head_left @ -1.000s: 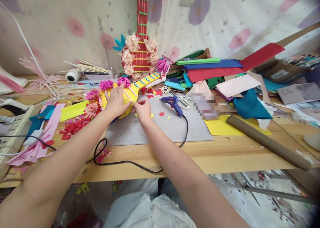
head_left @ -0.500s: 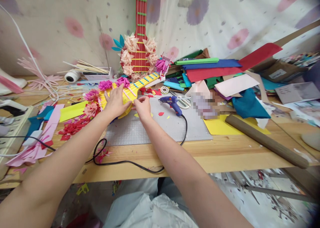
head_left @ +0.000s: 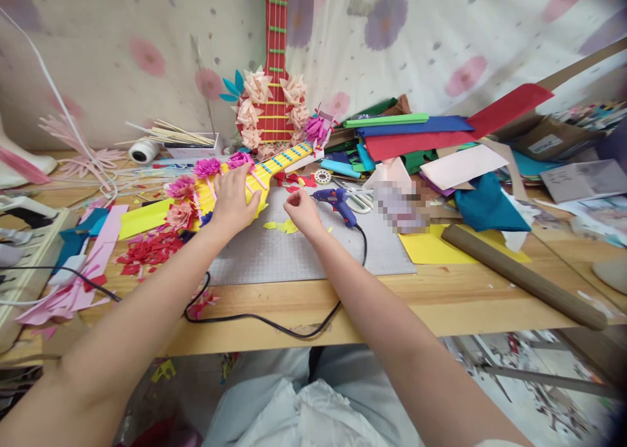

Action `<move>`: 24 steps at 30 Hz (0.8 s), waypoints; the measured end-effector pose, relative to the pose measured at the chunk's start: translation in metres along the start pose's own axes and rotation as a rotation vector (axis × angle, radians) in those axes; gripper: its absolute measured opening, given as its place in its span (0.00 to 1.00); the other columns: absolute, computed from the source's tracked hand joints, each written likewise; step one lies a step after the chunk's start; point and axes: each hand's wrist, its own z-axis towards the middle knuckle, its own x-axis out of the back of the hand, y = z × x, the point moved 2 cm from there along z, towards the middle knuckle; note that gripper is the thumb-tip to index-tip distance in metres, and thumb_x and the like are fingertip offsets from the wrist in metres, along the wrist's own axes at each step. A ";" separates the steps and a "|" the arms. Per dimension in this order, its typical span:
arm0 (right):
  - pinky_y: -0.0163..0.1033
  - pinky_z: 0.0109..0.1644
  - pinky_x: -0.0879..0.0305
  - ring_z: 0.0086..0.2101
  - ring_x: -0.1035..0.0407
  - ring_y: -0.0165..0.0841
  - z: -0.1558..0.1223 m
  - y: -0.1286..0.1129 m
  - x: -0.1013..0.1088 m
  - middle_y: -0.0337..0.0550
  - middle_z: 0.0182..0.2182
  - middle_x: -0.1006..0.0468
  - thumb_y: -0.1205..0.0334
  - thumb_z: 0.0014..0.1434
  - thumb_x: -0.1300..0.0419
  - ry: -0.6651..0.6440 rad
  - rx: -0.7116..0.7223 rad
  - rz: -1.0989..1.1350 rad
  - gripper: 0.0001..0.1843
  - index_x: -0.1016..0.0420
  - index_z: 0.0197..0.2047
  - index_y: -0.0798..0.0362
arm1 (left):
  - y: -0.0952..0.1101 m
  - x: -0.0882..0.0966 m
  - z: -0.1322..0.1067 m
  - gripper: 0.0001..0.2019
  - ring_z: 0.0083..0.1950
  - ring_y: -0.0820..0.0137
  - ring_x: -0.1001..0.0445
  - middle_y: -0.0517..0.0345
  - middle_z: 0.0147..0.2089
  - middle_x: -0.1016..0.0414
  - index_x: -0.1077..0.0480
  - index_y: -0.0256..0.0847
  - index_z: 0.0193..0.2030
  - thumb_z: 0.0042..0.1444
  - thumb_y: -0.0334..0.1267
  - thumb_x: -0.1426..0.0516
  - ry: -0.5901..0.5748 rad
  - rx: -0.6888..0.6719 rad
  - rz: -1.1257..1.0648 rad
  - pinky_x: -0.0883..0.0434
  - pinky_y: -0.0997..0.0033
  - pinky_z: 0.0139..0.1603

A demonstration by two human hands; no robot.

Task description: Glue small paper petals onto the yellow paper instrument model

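Observation:
A yellow paper guitar (head_left: 262, 178) lies slanted on the grey cutting mat (head_left: 249, 257), with pink strips across its body and blue bars along its neck. Pink and magenta paper flowers (head_left: 207, 166) edge it, and a dark blue one shows near my wrist. My left hand (head_left: 232, 202) rests flat across the guitar's body, fingers stretched and thumb apart. Just right of the guitar, my right hand (head_left: 302, 212) is closed in a pinch above the mat; whatever its fingertips hold, if anything, is too small to make out. Yellow scraps (head_left: 280, 227) lie beneath it.
A blue glue gun (head_left: 337, 202) lies right of my right hand, its black cord (head_left: 274, 323) looping along the table's front. Behind stands a red paper guitar (head_left: 275, 107). Coloured paper sheets (head_left: 416, 133) pile up at back right, near a brown tube (head_left: 524, 277). Red petals (head_left: 147, 254) lie left.
My right hand has moved right, away from the guitar's edge, still pinched. Yellow scraps on the mat have come into fuller view. My left hand stays on the guitar, which has shifted slightly.

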 end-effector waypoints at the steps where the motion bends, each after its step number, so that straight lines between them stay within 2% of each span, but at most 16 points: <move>1: 0.39 0.40 0.37 0.32 0.34 0.30 -0.003 0.005 0.007 0.35 0.28 0.30 0.67 0.46 0.45 -0.037 0.033 -0.087 0.05 0.39 0.28 0.51 | 0.006 0.001 -0.003 0.24 0.61 0.56 0.41 0.45 0.58 0.37 0.43 0.40 0.58 0.54 0.37 0.49 0.029 -0.023 -0.024 0.48 0.49 0.62; 4: 0.39 0.38 0.40 0.30 0.35 0.31 -0.012 0.017 0.024 0.37 0.28 0.29 0.69 0.47 0.45 -0.114 0.123 -0.251 0.05 0.38 0.28 0.50 | 0.028 -0.005 -0.018 0.20 0.59 0.61 0.39 0.47 0.55 0.35 0.42 0.39 0.56 0.55 0.32 0.53 0.057 -0.099 -0.094 0.43 0.55 0.61; 7: 0.38 0.37 0.42 0.31 0.35 0.31 -0.020 0.024 0.033 0.38 0.28 0.28 0.70 0.48 0.46 -0.111 0.209 -0.327 0.05 0.36 0.29 0.50 | 0.043 -0.025 -0.040 0.22 0.51 0.66 0.32 0.48 0.51 0.32 0.42 0.39 0.55 0.53 0.26 0.55 -0.030 -0.164 -0.195 0.36 0.62 0.55; 9: 0.37 0.37 0.42 0.31 0.35 0.31 -0.022 0.027 0.035 0.38 0.27 0.29 0.69 0.49 0.47 -0.075 0.240 -0.348 0.04 0.35 0.29 0.50 | 0.046 -0.039 -0.055 0.25 0.46 0.69 0.29 0.49 0.50 0.32 0.44 0.39 0.56 0.50 0.23 0.55 -0.096 -0.163 -0.256 0.33 0.64 0.51; 12: 0.37 0.36 0.43 0.30 0.35 0.30 -0.024 0.031 0.036 0.37 0.27 0.29 0.67 0.50 0.47 -0.026 0.239 -0.325 0.03 0.34 0.31 0.50 | 0.042 -0.053 -0.072 0.25 0.45 0.69 0.28 0.51 0.47 0.30 0.42 0.39 0.55 0.48 0.21 0.55 -0.181 -0.110 -0.257 0.32 0.65 0.49; 15: 0.36 0.35 0.43 0.29 0.36 0.29 -0.025 0.034 0.034 0.36 0.27 0.29 0.66 0.50 0.46 -0.030 0.231 -0.291 0.02 0.35 0.30 0.50 | 0.035 -0.054 -0.077 0.24 0.47 0.67 0.29 0.51 0.44 0.28 0.39 0.38 0.53 0.48 0.21 0.54 -0.199 -0.058 -0.228 0.32 0.65 0.51; 19: 0.36 0.34 0.44 0.29 0.36 0.30 -0.028 0.037 0.037 0.36 0.28 0.29 0.66 0.50 0.46 -0.043 0.228 -0.292 0.02 0.35 0.30 0.50 | 0.024 -0.054 -0.074 0.23 0.52 0.64 0.31 0.48 0.49 0.28 0.37 0.36 0.53 0.49 0.22 0.54 -0.222 0.016 -0.176 0.34 0.61 0.55; 24: 0.36 0.34 0.44 0.30 0.35 0.31 -0.028 0.039 0.044 0.37 0.28 0.29 0.66 0.50 0.46 -0.033 0.181 -0.295 0.02 0.35 0.30 0.49 | 0.014 -0.059 -0.072 0.24 0.58 0.61 0.35 0.41 0.56 0.32 0.41 0.32 0.59 0.54 0.26 0.54 -0.285 0.089 -0.116 0.37 0.58 0.58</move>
